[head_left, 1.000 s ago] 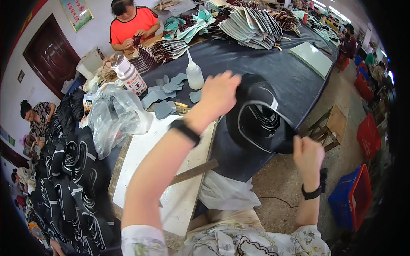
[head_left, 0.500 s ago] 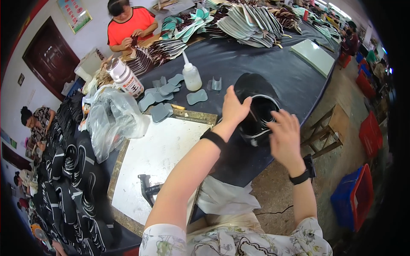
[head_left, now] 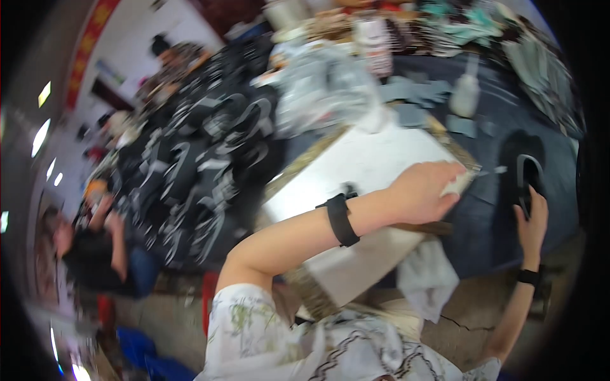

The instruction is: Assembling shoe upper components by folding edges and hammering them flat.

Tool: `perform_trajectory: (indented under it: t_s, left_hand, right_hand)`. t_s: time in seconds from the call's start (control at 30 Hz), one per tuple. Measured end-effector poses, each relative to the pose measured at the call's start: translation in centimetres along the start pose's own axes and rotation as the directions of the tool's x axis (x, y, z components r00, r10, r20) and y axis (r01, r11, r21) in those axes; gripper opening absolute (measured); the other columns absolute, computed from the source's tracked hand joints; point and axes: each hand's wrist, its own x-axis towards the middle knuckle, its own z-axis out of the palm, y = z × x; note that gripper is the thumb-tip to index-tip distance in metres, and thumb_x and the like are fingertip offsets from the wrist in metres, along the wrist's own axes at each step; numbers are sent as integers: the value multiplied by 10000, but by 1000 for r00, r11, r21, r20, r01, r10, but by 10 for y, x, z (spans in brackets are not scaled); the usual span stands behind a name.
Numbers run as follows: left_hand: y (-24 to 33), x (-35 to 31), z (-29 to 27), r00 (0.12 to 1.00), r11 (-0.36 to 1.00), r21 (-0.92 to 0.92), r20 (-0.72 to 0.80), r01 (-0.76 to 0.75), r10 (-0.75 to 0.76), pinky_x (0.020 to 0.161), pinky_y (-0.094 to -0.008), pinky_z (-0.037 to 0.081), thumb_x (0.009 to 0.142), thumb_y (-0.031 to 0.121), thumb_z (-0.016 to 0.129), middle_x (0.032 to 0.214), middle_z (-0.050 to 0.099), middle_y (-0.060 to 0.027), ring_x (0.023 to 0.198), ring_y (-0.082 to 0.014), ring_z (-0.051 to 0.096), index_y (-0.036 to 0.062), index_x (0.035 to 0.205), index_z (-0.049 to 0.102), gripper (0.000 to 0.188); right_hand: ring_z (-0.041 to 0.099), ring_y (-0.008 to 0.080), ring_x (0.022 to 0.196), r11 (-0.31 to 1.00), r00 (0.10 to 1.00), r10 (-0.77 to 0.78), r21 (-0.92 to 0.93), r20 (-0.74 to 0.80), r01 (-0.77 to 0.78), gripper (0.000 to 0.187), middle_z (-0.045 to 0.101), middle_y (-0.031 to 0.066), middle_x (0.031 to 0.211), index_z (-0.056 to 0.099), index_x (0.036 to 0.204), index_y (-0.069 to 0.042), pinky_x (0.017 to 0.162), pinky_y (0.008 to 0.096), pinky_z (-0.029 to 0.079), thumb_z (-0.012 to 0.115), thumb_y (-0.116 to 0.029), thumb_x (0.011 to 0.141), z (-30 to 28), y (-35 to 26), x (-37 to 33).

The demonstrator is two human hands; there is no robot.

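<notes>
My left hand is over the right part of a white board, near its corner. Motion blurs its fingers, which bend downward; whether they hold anything I cannot make out. On the dark tabletop at the right lies a black shoe upper with a pale line round its opening. My right hand is at the upper's near end, thumb on one side and fingers on the other, gripping it. A small black tool on the board is mostly hidden behind my left forearm.
Black shoe uppers with pale trim are heaped at the left. Behind the board are a clear plastic bag, grey pieces, a white jar and a squeeze bottle. A person in black sits at the far left.
The view has swung left, bringing the heap of uppers further in. My left hand has left the shoe upper and moved over the board; my right hand stays at the upper.
</notes>
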Motion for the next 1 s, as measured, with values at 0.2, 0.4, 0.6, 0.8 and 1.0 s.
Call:
perform_trajectory:
  t_s: [0.2,0.4,0.6,0.8,1.0]
  left_hand:
    - [13,-158,-102,910,921,239,209,307,-357,783,-400,518,864,211,648,992,668,-167,897,-323,650,31,1125,636,317]
    - [-18,-224,-228,786,530,657,-618,537,-30,762,-371,504,782,99,716,948,652,-144,882,-311,632,13,1050,629,295]
    - [-68,-256,-235,904,185,886,-423,425,-52,892,-412,405,689,153,764,985,594,-98,1065,-282,544,56,949,599,323]
    - [-65,-259,-232,777,124,767,-626,630,-75,902,-395,374,638,239,812,931,605,-52,1043,-251,544,64,795,613,308]
    - [-64,-257,-232,824,9,826,-562,564,-72,894,-398,370,632,241,815,960,648,-36,1021,-228,551,54,738,672,258]
  right_hand:
    - [483,354,1185,974,992,-39,-218,121,65,447,551,173,1221,509,1293,-20,1011,432,369,620,-219,908,58,31,15]
    - [413,318,1298,1000,992,-8,-31,-127,4,489,468,146,1387,414,1404,-31,1072,408,320,552,-148,950,16,-45,4]
    - [429,336,1274,955,997,-77,287,-22,80,540,475,160,1362,437,1369,-12,1087,396,294,598,-20,854,3,-155,6]
    - [495,330,1204,824,989,-96,567,113,16,475,520,175,1277,529,1253,-6,1037,373,357,616,29,788,-13,-213,7]
    - [543,293,1116,690,966,-161,723,201,-35,433,540,160,1247,566,1185,-10,933,341,425,636,35,759,-8,-256,6]
